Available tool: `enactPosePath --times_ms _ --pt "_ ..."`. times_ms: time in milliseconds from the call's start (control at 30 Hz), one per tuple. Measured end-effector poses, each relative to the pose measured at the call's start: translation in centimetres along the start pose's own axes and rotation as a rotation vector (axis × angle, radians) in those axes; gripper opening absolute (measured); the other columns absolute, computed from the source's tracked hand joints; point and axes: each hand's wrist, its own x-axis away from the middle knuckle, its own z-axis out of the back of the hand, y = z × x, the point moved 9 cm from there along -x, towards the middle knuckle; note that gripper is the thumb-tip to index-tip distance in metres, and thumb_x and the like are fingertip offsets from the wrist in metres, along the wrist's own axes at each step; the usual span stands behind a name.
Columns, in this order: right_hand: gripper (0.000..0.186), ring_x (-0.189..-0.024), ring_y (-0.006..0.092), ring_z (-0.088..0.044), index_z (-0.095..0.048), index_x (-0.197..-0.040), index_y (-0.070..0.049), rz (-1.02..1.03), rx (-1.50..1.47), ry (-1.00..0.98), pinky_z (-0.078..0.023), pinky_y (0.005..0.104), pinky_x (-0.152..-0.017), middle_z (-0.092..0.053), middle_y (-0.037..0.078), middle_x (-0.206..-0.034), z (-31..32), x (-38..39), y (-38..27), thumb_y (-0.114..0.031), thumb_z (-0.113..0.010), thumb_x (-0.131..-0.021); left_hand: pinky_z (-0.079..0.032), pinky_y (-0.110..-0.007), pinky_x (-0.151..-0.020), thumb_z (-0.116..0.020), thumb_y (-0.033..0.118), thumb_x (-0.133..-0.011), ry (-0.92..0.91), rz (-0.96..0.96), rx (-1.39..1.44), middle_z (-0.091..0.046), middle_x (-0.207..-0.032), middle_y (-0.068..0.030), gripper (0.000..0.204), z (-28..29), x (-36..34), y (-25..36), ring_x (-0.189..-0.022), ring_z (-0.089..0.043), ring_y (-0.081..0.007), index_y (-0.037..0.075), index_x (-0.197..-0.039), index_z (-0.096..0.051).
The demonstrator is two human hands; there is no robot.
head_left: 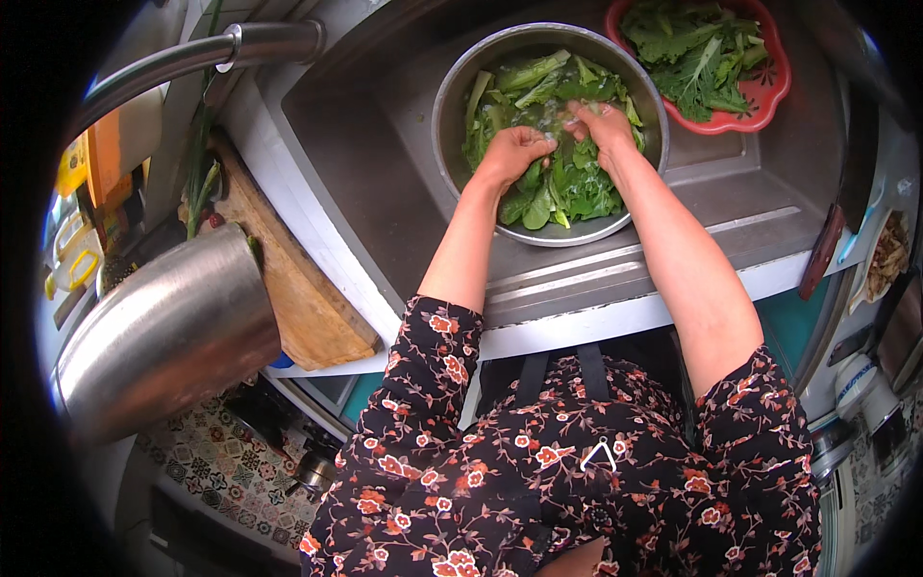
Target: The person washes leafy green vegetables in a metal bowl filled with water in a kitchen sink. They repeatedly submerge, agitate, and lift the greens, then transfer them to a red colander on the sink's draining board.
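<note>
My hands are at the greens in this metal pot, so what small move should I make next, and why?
I'd probably spread the greens apart gently: they look crowded in the metal pot, water shows between them, and your left hand and right hand are both right there.

A kitchen is indicated by the sink (385,173) and tap (274,45), the pot (567,236) of greens (586,197), the board (312,308) laid on the counter (310,212), and the knife (822,250) placed at the sink's edge.
</note>
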Motion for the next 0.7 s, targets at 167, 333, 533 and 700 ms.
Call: enactPosePath --times_ms 167,333,533,700 --pt "0.023 -0.057 0.0142 -0.053 -0.056 -0.091 -0.001 -0.046 0.063 -0.027 -0.041 0.0241 -0.051 -0.059 0.005 -0.076 -0.4 0.0 0.2 -0.022 -0.055 -0.083 -0.044 -0.03 -0.06 -0.06 0.017 -0.077 0.032 -0.094 -0.696 -0.061 -0.069 -0.0096 0.016 0.4 1.3 2.4 -0.064 -0.057 -0.0196 0.002 -0.08 -0.06" --pt "0.027 -0.058 0.0115 -0.051 -0.057 -0.088 -0.002 -0.067 0.077 -0.034 -0.045 0.0227 -0.057 -0.052 -0.001 -0.064 -0.9 0.9 -0.6 -0.028 -0.058 -0.081 -0.045 -0.037 -0.069 -0.061 0.013 -0.073 0.553 -0.444 -0.733 -0.061 -0.082 -0.0128 0.018 3.0 3.2 9.7 -0.078 -0.059 -0.0283 0.004 -0.088 -0.059" --pt "0.025 -0.055 0.0078 -0.049 -0.059 -0.087 -0.001 -0.135 0.366 -0.345 -0.045 0.0222 -0.057 -0.05 -0.002 -0.057 -1.8 1.3 -0.4 -0.024 -0.06 -0.078 -0.045 -0.031 -0.061 -0.058 0.013 -0.076 0.5 -0.471 -0.853 -0.059 -0.074 -0.0109 0.016 2.4 0.5 9.0 -0.066 -0.058 -0.0232 0.004 -0.089 -0.06" --pt "0.022 -0.059 0.0076 -0.052 -0.061 -0.092 -0.002 0.318 0.43 -0.347 -0.045 0.0214 -0.06 -0.053 0.001 -0.06 -3.0 3.8 -8.6 -0.021 -0.054 -0.083 -0.04 -0.02 -0.05 -0.054 0.016 -0.083 0.148 -0.135 -0.253 -0.056 -0.059 -0.0017 0.017 2.4 2.4 6.1 -0.052 -0.05 -0.0071 0.0 -0.082 -0.06"
